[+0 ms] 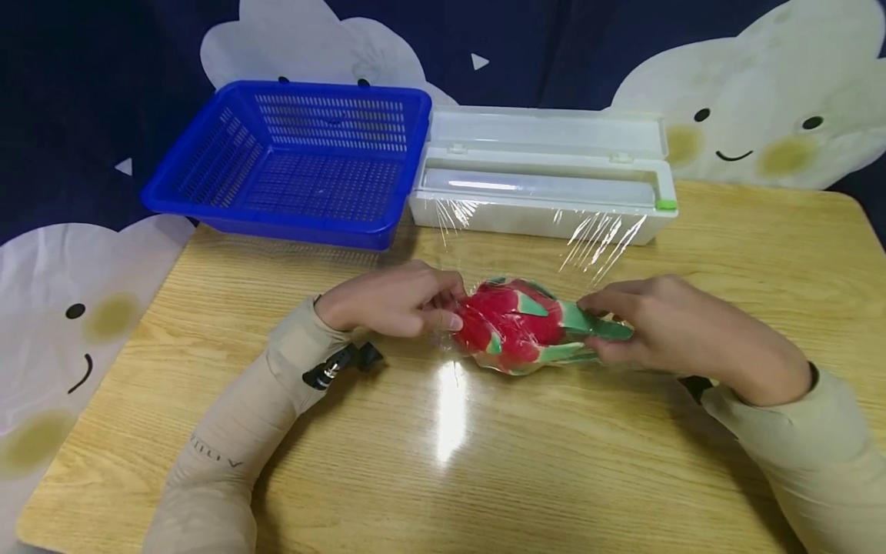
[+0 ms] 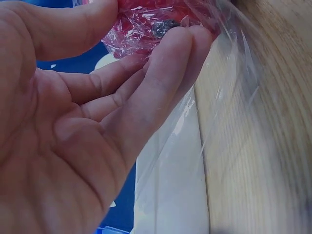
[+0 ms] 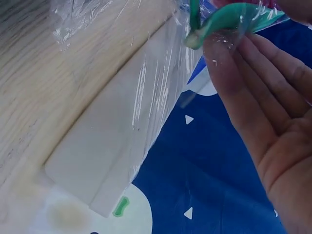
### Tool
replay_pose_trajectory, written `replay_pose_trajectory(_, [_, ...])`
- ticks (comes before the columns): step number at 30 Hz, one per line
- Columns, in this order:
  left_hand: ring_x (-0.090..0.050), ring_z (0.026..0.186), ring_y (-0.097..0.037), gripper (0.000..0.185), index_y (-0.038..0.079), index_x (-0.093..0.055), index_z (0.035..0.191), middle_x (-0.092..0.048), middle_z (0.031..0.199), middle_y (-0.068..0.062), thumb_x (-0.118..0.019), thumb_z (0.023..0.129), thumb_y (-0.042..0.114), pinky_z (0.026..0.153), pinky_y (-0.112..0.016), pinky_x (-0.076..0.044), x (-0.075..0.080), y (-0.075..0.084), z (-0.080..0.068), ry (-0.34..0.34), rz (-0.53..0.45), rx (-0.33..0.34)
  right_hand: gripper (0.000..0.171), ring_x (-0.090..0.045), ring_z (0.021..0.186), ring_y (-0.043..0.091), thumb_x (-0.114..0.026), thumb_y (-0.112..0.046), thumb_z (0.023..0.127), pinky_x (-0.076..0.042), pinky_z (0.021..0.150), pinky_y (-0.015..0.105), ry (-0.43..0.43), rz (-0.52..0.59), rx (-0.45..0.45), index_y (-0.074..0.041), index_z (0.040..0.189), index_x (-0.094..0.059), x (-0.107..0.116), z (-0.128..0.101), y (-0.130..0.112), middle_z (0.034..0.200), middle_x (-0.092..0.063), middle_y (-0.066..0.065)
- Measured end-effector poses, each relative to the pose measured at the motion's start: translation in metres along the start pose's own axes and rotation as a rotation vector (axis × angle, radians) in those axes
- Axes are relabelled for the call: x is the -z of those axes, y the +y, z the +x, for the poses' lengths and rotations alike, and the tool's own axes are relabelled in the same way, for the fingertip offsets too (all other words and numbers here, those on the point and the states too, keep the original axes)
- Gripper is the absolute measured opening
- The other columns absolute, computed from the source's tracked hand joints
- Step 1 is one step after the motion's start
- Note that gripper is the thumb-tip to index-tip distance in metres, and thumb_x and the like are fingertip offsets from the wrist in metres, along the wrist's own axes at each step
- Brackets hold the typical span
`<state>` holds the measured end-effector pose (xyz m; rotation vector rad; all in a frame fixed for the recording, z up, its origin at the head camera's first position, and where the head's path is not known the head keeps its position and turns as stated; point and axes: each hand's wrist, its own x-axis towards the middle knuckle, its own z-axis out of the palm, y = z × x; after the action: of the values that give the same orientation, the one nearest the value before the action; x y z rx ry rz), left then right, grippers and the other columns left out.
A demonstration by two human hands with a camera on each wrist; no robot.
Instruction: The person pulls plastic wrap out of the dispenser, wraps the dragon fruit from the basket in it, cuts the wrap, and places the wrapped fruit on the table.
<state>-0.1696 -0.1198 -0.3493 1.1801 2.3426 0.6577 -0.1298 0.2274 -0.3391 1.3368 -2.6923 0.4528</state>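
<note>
A red dragon fruit (image 1: 508,323) with green scales lies on its side, covered in clear cling film (image 1: 601,238) that stretches back to the dispenser box (image 1: 526,215). My left hand (image 1: 398,298) grips its red left end between thumb and fingers. In the left wrist view, crinkled film covers that end around a dark spot (image 2: 165,28). At the other end, my right hand (image 1: 647,319) holds the long green tips (image 1: 602,329) through the film. The right wrist view shows fingers under a curved green tip (image 3: 239,15), with loose film hanging beside it.
The white box stands with its lid (image 1: 547,132) raised and a film roll (image 1: 540,187) inside. Left of it is a blue plastic basket (image 1: 311,223). Both are at the back of the wooden table (image 1: 512,477), before a dark cloud-print cloth (image 1: 526,46).
</note>
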Motion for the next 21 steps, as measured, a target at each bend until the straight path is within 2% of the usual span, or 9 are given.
replay_pose_trajectory(5, [-0.054,0.069,-0.008,0.027,0.005,-0.067,0.116,-0.066,0.084,0.002,-0.063,0.102,0.027,0.066,-0.025,-0.051,0.0003,0.0007,0.0004,0.004,0.004,0.003,0.046,-0.067,0.072,0.004,-0.092,-0.024,0.068,-0.060,0.063,0.029,-0.036,-0.016,-0.017,-0.008,0.108,-0.077,-0.0007,-0.0007,-0.0010,0.102,-0.079,0.004])
replay_pose_trajectory(10, [-0.049,0.064,-0.006,0.026,0.005,-0.067,0.116,-0.061,0.079,0.003,-0.063,0.102,0.027,0.061,-0.024,-0.046,-0.0001,0.0003,0.0007,0.007,0.002,0.002,0.058,-0.074,0.076,0.013,-0.095,-0.035,0.067,-0.063,0.068,0.036,-0.081,-0.034,-0.038,-0.005,0.113,-0.076,-0.0002,0.0002,-0.0027,0.105,-0.080,0.009])
replay_pose_trajectory(15, [-0.049,0.062,-0.005,0.024,0.006,-0.067,0.115,-0.062,0.079,0.004,-0.064,0.102,0.026,0.059,-0.023,-0.045,-0.0002,0.0005,0.0002,0.007,-0.012,0.000,0.062,-0.077,0.078,0.018,-0.094,-0.037,0.067,-0.064,0.068,0.038,-0.086,-0.033,-0.023,-0.003,0.116,-0.076,0.0004,-0.0008,-0.0013,0.105,-0.080,0.013])
replay_pose_trajectory(21, [-0.048,0.061,-0.005,0.023,0.007,-0.067,0.113,-0.061,0.078,0.005,-0.063,0.102,0.027,0.056,-0.023,-0.043,0.0000,0.0014,0.0008,0.006,-0.015,0.006,0.078,-0.079,0.085,0.023,-0.093,-0.053,0.065,-0.064,0.073,0.041,-0.140,-0.040,-0.052,0.000,0.119,-0.075,0.0009,-0.0001,-0.0041,0.108,-0.080,0.015])
